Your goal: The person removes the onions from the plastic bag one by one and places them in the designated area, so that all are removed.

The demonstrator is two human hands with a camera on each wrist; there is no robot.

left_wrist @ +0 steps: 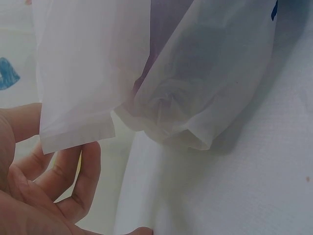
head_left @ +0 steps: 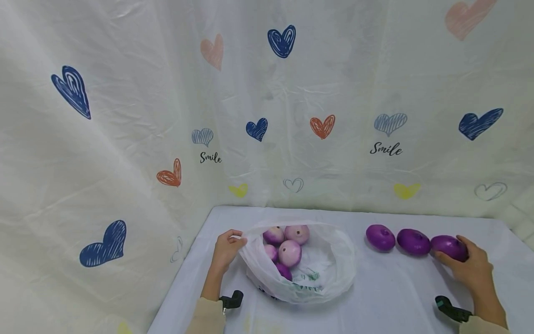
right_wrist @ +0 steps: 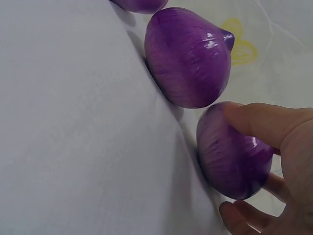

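left hand [head_left: 227, 248] pinches bag [head_left: 333, 273] rim | right hand [head_left: 473, 269] grasps rightmost onion [head_left: 448, 247] on desk [head_left: 396, 297]

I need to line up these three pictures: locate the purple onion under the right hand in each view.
Head: the glossy purple onion lies far right on the table, last of three in a row, gripped by the right hand.
Left wrist: not in it.
Right wrist: lower right.
Shared landmark: the neighbouring purple onion.
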